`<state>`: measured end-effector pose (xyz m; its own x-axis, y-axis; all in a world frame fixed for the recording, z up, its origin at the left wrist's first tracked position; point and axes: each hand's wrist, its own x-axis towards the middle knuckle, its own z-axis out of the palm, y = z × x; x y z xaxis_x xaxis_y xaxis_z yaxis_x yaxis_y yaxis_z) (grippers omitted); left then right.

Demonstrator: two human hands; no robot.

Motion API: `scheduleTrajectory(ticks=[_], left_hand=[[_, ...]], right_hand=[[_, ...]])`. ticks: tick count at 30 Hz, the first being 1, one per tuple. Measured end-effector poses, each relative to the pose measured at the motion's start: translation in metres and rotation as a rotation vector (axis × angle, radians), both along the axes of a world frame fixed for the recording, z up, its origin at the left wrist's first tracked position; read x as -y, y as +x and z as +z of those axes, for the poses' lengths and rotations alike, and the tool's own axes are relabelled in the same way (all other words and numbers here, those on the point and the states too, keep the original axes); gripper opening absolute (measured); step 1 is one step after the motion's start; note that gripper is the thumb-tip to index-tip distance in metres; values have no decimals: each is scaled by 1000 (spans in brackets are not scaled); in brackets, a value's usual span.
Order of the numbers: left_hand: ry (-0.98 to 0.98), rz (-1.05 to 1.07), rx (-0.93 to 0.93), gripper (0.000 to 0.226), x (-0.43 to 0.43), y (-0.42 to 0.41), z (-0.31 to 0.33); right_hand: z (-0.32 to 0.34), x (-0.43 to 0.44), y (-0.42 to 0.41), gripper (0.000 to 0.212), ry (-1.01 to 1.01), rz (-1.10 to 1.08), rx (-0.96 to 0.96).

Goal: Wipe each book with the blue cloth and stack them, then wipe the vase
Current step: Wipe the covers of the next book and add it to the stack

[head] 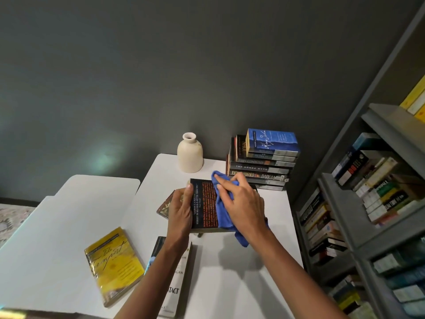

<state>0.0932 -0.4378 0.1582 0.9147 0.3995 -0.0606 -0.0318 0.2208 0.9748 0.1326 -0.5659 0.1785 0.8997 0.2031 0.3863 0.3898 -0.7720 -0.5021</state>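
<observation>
**Head view: cloth pressed on a held book, stack waiting at 1 o'clock**

The dark paperback book with red back-cover text (204, 204) lies with its long axis from 9 to 3 o'clock over the white surface (241, 268). The left hand (181, 211) grips its 9 o'clock short edge, thumb on the cover and fingers curled under. The right hand (245, 203) comes in from 5 o'clock and presses the blue cloth (223, 212) on the cover's 3 o'clock half, fingers laid nearly straight and close together, pointing to 11 o'clock. The stack of wiped-looking paperbacks (264, 165) stands at 1 o'clock from the book and nearer the right hand. The cream ceramic vase (189, 155) stands at 12 o'clock. A yellow paperback (112, 265) and a black-and-white paperback (176, 282) lie at 7 and 6 o'clock, probably still to be wiped.
</observation>
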Motion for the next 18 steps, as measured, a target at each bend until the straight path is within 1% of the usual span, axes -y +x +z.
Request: scheduleTrajectory(ticks=[3,5,8,10,13,16,18], left_hand=[[15,-22,16,27,2,2,-5],[47,-11,-16,33,3,4,-6],[-99,60,-137,52,4,5,-2],[-174,43,-179,57,3,5,-4],[-295,-11,-144,54,-3,4,-7],[-310,-78,-154,41,-8,2,-9],[-320,-58,-160,41,-8,2,-11]], right_hand=[[4,-18,-7,35,-44,62,91],[6,-30,-15,40,-78,124,134],[1,-35,-27,40,-129,171,144],[-4,-31,-34,39,-151,196,116],[-10,-21,-47,34,-168,266,73],[-13,-9,-51,32,-162,337,54],[-14,-1,-51,29,-182,402,43]])
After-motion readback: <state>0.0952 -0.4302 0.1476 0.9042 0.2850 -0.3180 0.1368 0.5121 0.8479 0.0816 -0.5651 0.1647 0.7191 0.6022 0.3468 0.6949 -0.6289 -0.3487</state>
